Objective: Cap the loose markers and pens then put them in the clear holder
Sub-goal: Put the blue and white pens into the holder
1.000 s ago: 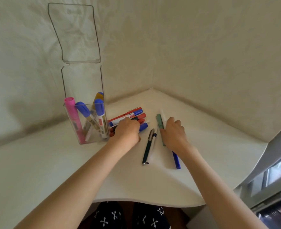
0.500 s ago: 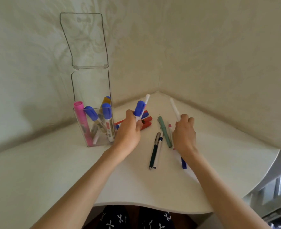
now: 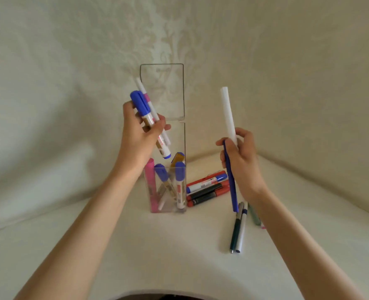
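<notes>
Head view. Setting: cream patterned wall (image 3: 71,61) meeting a white corner table (image 3: 157,256)

- Item 1: clear holder (image 3: 162,92), upright on the table against the wall. It holds a pink highlighter (image 3: 152,185) and at least 3 blue-capped markers, all standing cap up.
- Item 2: left hand (image 3: 140,135), raised above the holder mouth. Its fingers are curled round a blue-capped marker (image 3: 149,122) and a thin white pen (image 3: 145,98), with the butt ends pointing down toward the holder.
- Item 3: right hand (image 3: 242,161), raised to the right of the holder. Its fingers are closed round a broad white pen (image 3: 228,111) pointing up and a blue pen (image 3: 231,182) hanging down. Whether either is capped cannot be told.
- Item 4: cluster of markers (image 3: 207,187), about 4 in red, blue and black, lying just beside the holder.
- Item 5: dark green pen (image 3: 235,230) and silver pen (image 3: 242,230), side by side on the table. A pale green pen (image 3: 254,215) is partly hidden by the right forearm.

Progress, as judged: roughly a third is stowed, 4 pieces are in hand, and about 7 are left on the table.

Change: 0.5 s ago both hands were low at the table, the left lifting its marker and the right over the pens. Both are now lifted clear with their loads, and the holder sits central in view
</notes>
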The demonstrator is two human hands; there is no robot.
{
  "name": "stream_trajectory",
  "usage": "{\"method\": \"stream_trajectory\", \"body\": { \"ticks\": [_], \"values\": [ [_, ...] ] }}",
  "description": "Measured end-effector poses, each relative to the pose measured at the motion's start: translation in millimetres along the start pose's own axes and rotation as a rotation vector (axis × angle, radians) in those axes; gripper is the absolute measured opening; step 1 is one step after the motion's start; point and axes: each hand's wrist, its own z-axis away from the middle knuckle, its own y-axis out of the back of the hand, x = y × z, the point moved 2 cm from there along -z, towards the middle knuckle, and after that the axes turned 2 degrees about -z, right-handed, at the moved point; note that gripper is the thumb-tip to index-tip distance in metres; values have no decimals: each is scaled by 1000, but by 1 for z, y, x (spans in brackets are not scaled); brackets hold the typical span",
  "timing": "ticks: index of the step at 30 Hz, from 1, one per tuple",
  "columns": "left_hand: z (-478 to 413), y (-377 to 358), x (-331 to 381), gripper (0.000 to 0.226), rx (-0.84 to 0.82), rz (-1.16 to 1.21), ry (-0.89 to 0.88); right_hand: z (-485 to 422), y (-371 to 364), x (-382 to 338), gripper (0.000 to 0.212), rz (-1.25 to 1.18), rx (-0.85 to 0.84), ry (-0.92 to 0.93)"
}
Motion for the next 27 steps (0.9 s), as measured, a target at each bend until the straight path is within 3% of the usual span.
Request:
{"method": "stream_trajectory", "body": {
  "ticks": [4, 8, 13, 17, 20, 23, 27],
  "values": [
    [-4, 7, -17, 78, -39, -206, 9, -9, -20, 0, 19, 21, -44, 9],
    [4, 5, -33, 59, -59, -511, -45, -10, -28, 4, 18, 28, -67, 26],
    [14, 5, -41, 41, 7, -625, -8, -10, -27, 5, 19, 17, -53, 26],
    [18, 4, -42, 17, -51, -858, -76, -9, -27, 0, 18, -5, -55, 17],
    [19, 4, -33, 22, -35, -967, -157, -8, -29, -6, 16, -42, -68, 25],
    [21, 3, -9, 23, 7, -862, -247, -8, -32, -14, 14, -177, -56, 22],
    [35, -11, 12, 27, -327, -525, 10, -13, -41, -27, 16, -434, -67, 13]
  ]
}}
